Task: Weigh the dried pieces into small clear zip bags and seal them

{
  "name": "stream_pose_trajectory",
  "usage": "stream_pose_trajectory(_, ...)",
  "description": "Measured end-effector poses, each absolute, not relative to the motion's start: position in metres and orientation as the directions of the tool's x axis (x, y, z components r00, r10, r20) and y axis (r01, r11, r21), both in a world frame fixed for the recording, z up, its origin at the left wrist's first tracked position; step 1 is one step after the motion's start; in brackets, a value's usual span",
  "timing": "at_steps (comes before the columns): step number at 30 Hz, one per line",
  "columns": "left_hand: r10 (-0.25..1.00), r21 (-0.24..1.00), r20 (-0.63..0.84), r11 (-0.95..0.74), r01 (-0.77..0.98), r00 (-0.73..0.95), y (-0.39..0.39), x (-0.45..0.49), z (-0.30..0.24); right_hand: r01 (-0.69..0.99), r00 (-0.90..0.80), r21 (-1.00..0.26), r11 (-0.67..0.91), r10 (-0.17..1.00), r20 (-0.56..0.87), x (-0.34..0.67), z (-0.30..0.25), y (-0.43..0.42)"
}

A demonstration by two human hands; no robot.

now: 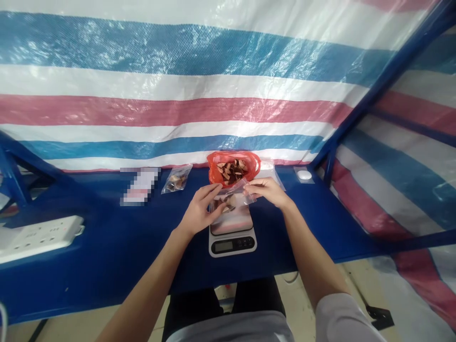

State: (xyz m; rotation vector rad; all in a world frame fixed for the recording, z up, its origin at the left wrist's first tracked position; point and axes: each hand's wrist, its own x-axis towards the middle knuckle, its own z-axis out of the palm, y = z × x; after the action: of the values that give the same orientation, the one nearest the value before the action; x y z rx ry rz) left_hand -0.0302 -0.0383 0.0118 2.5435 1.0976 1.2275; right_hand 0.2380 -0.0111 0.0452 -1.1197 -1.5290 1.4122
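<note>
On the blue table top (107,266), a small clear zip bag (176,179) on the left holds a few brown pieces. Just right of it, a red plastic bag (231,168) lies open, heaped with brown-and-cream chunks, perhaps dried food. In front of that, a clear zip bag (231,195) with more brown pieces inside sits above the steel tray of a digital kitchen scale (232,244), its lower part over the tray. Around these, a white power strip (39,237) lies far left, a blurred card (138,186) lies beside the small bag, and a white disc (304,175) lies far right. The left hand (199,209) is half curled, its fingertips (213,187) at the clear bag's left edge; whether they pinch is unclear. The right hand (267,192) pinches the bag's upper right corner between thumb and fingers.
</note>
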Motion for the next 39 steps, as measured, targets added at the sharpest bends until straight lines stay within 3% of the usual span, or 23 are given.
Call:
stream_pose_trajectory(10, 0.738, 0.410, 0.483, -0.666, 0.623, 0.471, -0.047, -0.026, -0.002, -0.020, -0.227, -0.998, -0.064, 0.972, -0.058, 0.253, 0.004, -0.026)
stream_pose_trajectory(21, 0.723, 0.398, 0.481, -0.684, 0.611, 0.496, -0.043, -0.034, -0.002, 0.055, -0.203, -0.998, -0.033, 0.978, -0.043, 0.262, -0.006, -0.033)
stream_pose_trajectory(24, 0.761, 0.439, 0.515, -0.629, 0.641, 0.395, -0.043, -0.043, -0.003, 0.064, -0.116, -0.998, 0.026, 0.993, 0.018, 0.266, -0.006, -0.032)
stream_pose_trajectory(27, 0.791, 0.442, 0.533, -0.563, 0.699, 0.301, -0.041, -0.057, -0.007, 0.160, 0.075, -0.972, 0.171, 0.980, 0.185, 0.272, -0.010, -0.029)
stream_pose_trajectory(29, 0.804, 0.402, 0.516, -0.532, 0.745, 0.295, -0.039, -0.068, -0.012, 0.337, 0.136, -0.903, 0.267, 0.935, 0.327, 0.275, -0.014, -0.029)
stream_pose_trajectory(32, 0.843, 0.347, 0.450, -0.471, 0.811, 0.297, -0.036, -0.081, -0.022, 0.656, 0.076, -0.697, 0.289, 0.894, 0.442, 0.276, -0.021, -0.030)
stream_pose_trajectory(35, 0.888, 0.318, 0.352, -0.412, 0.854, 0.297, -0.036, -0.085, -0.030, 0.854, -0.014, -0.469, 0.223, 0.912, 0.409, 0.273, -0.027, -0.033)
stream_pose_trajectory(39, 0.908, 0.232, 0.289, -0.373, 0.898, 0.303, -0.038, -0.080, -0.031, 0.941, -0.062, -0.298, 0.160, 0.948, 0.311, 0.267, -0.035, -0.035)
